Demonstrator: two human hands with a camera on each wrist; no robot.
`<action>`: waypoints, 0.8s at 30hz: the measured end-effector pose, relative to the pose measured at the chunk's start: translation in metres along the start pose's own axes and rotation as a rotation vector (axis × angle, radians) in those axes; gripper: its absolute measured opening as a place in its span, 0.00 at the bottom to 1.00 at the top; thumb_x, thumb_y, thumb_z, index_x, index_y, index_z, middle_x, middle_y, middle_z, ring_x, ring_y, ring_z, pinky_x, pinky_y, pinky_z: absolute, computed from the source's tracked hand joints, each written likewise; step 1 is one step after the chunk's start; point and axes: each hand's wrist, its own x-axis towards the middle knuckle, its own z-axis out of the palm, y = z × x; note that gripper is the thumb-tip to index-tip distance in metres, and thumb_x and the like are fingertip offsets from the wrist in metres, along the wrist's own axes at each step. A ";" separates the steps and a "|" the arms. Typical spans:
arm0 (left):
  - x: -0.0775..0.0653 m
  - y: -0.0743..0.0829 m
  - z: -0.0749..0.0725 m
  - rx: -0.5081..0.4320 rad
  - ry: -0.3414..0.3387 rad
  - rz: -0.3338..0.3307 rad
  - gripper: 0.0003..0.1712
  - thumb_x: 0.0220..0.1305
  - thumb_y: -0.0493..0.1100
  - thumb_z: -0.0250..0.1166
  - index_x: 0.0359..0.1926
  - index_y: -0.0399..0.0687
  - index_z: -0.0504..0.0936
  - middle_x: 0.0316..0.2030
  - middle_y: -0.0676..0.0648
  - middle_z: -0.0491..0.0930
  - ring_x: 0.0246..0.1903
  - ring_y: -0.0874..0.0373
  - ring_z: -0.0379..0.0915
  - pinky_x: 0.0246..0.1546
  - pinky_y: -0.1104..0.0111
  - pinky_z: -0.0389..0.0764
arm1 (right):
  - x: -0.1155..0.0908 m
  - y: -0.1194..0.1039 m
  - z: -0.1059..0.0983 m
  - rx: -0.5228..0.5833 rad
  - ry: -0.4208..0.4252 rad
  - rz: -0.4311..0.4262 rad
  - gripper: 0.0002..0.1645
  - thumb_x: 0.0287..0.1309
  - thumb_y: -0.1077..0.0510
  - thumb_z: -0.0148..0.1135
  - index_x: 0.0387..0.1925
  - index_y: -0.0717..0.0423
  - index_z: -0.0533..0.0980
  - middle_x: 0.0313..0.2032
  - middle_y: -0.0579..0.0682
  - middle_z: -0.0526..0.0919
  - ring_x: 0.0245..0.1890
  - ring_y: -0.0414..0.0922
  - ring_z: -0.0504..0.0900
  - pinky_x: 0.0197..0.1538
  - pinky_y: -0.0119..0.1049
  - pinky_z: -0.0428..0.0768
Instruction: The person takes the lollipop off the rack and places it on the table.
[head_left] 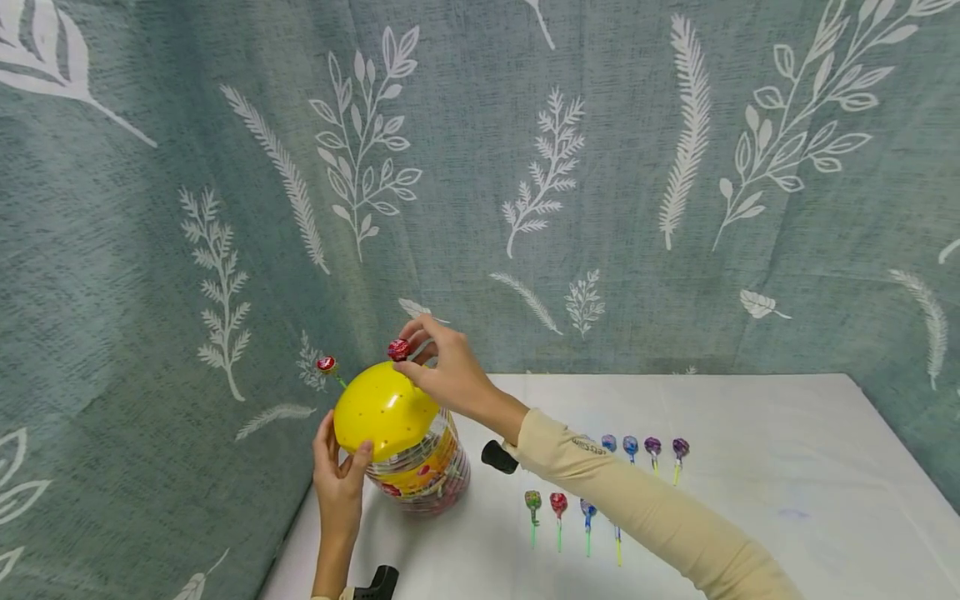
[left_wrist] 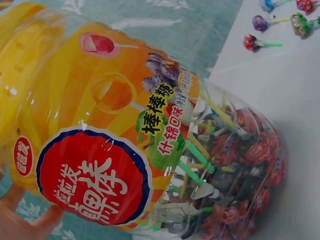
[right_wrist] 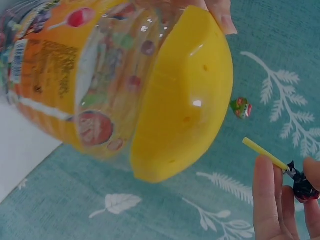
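A clear plastic jar [head_left: 423,479] full of wrapped lollipops, with an orange label [left_wrist: 110,95], stands on the table under a domed yellow lid [head_left: 382,410] dotted with small holes. My left hand [head_left: 341,475] grips the jar at the lid's left side, thumb in front. Above the lid's top, my right hand [head_left: 450,371] pinches a lollipop [head_left: 398,349] by its red-and-dark wrapped head. In the right wrist view its yellow stick [right_wrist: 260,150] points at the lid, apart from it. Another red-and-green lollipop [head_left: 326,364] sticks out of the lid's far left side on a green stick.
On the white table [head_left: 750,533], right of the jar, wrapped lollipops lie in two rows, among them a green one [head_left: 532,500], a red one [head_left: 558,503] and a purple one [head_left: 680,448]. My right sleeve [head_left: 645,508] covers part of them. A leaf-patterned curtain [head_left: 480,167] hangs behind and left.
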 end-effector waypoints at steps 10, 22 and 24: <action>-0.001 0.002 0.000 -0.009 -0.005 -0.002 0.41 0.61 0.36 0.61 0.71 0.60 0.55 0.70 0.53 0.55 0.68 0.56 0.51 0.51 0.80 0.66 | -0.027 -0.001 -0.024 0.019 -0.021 0.066 0.15 0.55 0.65 0.65 0.44 0.57 0.72 0.37 0.53 0.79 0.30 0.44 0.81 0.29 0.32 0.79; 0.000 0.002 -0.001 -0.057 -0.019 0.013 0.41 0.60 0.35 0.61 0.71 0.58 0.55 0.70 0.51 0.55 0.68 0.56 0.50 0.52 0.79 0.66 | -0.055 0.009 -0.047 0.080 -0.028 0.163 0.16 0.54 0.64 0.66 0.44 0.53 0.73 0.39 0.51 0.77 0.30 0.48 0.82 0.30 0.38 0.81; 0.000 0.002 -0.001 -0.056 -0.020 0.010 0.41 0.60 0.35 0.60 0.71 0.58 0.55 0.70 0.51 0.54 0.68 0.56 0.50 0.52 0.79 0.66 | -0.061 0.010 -0.051 0.090 -0.029 0.182 0.17 0.53 0.64 0.67 0.44 0.54 0.73 0.41 0.52 0.77 0.30 0.51 0.82 0.30 0.39 0.81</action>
